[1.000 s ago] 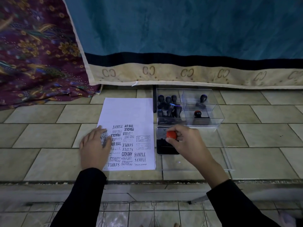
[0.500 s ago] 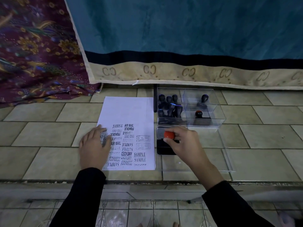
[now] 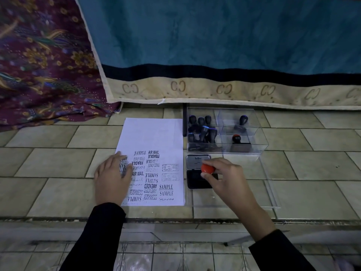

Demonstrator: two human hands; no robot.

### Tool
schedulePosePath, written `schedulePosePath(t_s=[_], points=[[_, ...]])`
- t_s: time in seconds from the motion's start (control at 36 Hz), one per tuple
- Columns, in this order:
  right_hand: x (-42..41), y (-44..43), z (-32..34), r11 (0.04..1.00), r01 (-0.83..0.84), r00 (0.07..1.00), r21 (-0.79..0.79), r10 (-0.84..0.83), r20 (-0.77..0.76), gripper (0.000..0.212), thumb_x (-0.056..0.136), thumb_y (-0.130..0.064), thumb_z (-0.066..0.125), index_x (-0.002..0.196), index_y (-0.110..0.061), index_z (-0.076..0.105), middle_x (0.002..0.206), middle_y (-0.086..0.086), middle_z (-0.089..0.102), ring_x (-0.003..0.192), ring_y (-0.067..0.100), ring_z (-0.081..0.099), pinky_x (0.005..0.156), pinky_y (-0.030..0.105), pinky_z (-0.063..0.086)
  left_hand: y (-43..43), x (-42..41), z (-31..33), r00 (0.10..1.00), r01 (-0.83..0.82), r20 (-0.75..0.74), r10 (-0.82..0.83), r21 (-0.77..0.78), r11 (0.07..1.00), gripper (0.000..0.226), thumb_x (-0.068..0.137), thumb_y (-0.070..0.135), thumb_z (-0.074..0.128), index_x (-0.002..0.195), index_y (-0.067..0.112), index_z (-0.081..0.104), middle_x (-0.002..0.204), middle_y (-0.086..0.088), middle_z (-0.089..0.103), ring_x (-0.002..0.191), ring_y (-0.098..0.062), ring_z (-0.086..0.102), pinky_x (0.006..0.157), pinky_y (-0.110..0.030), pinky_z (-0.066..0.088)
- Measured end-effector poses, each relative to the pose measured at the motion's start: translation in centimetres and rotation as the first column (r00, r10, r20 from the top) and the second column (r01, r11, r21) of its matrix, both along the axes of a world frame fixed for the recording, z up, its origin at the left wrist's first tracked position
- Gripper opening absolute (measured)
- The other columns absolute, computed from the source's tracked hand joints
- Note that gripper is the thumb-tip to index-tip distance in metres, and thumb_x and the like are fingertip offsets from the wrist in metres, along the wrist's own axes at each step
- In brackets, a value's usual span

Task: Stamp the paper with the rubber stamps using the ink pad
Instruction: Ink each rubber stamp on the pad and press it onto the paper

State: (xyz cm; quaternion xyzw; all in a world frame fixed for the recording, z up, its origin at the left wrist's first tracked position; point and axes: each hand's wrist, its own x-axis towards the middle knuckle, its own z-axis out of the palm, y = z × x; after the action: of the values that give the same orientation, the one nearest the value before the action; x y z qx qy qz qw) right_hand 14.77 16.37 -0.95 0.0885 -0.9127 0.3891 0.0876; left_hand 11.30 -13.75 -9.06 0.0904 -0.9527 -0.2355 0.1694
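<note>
Glazed beige tiles (image 3: 58, 161) make the floor, and a teal blanket with a cream border (image 3: 214, 45) hangs behind the work. Landmark is the ink pad (image 3: 197, 178), a small black tray with its grey lid folded back. The paper (image 3: 154, 137) lies flat just to the left of it, smooth and thin, its lower half already crowded with black prints. The left hand (image 3: 112, 179) rests open and flat on the left edge of the sheet and grips nothing. The right hand (image 3: 224, 178) holds a stamp with a round red knob (image 3: 208, 168), the fingers closed around it, directly over the pad; whether its face touches the ink I cannot tell. Behind the pad stands a clear plastic box (image 3: 259, 141) with dark stamps (image 3: 203, 130) in its compartments. To ink well, I think the stamp should go down level, with light even pressure, then be lifted straight up and carried toward the free upper part of the sheet.
</note>
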Motion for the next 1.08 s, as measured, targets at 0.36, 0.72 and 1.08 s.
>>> schedulePosePath(t_s=[0.36,0.72,1.08], points=[[-2.4,-2.5,1.6,0.998,-0.030,0.999,-0.049,0.030,-0.012,0.034,0.078,-0.020,0.076,0.110,-0.015,0.067,0.108,0.001,0.068,0.088,0.012,0.067,0.083,0.022,0.055,0.1,0.0,0.0,1.000,-0.011,0.002,0.011,0.001,1.000,0.028,0.090,0.026,0.063,0.117,0.019,0.062,0.137,0.001,0.057,0.125,-0.025,0.049,0.107,-0.044,0.031],[-8.0,-7.9,-0.5,0.980,-0.183,0.982,0.073,0.178,0.066,0.037,0.084,-0.022,0.069,0.119,-0.012,0.062,0.114,0.010,0.064,0.099,0.025,0.061,0.090,0.038,0.052,0.1,0.0,0.2,1.000,-0.012,0.019,0.012,-0.007,1.000,0.029,0.090,0.027,0.062,0.118,0.019,0.061,0.138,0.002,0.056,0.126,-0.024,0.048,0.108,-0.044,0.031],[-7.5,-6.4,-0.5,0.995,-0.028,0.999,-0.094,0.029,0.013,0.037,0.081,-0.022,0.071,0.117,-0.018,0.063,0.107,0.007,0.066,0.086,0.016,0.065,0.081,0.021,0.052,0.2,0.0,0.4,1.000,-0.009,0.019,0.009,-0.005,1.000,0.028,0.090,0.027,0.062,0.117,0.019,0.062,0.138,0.001,0.056,0.125,-0.024,0.048,0.108,-0.043,0.030]])
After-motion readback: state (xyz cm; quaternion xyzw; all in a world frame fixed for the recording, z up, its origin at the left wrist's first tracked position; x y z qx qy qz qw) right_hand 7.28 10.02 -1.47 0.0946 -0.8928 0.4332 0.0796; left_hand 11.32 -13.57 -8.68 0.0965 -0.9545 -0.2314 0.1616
